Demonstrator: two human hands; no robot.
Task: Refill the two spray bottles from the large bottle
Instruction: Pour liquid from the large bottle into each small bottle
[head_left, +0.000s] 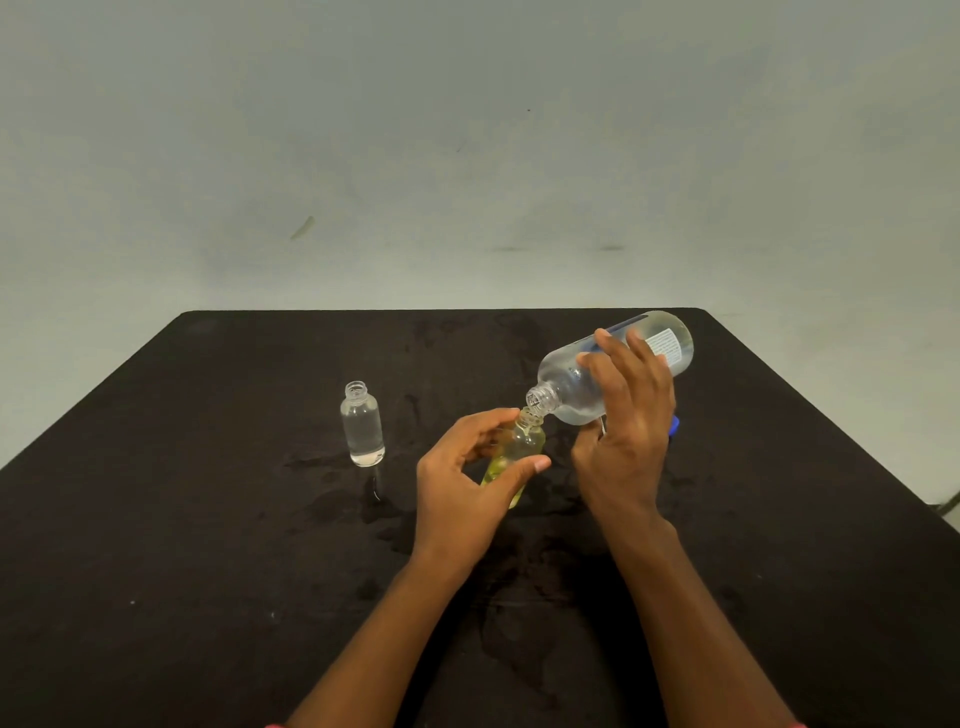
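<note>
My right hand (626, 415) grips the large clear bottle (571, 384), tilted with its open mouth down and to the left, right over the neck of a small yellowish spray bottle (524, 441). My left hand (467, 483) holds that small bottle between thumb and fingers, leaning it slightly toward the large one. A second small clear bottle (362, 423) stands upright and uncapped to the left, holding clear liquid, with neither hand touching it.
All of this sits on a black table (208, 545) with wet patches near the bottles. A blue object (674, 426) peeks out behind my right hand. A pale wall rises beyond the far edge.
</note>
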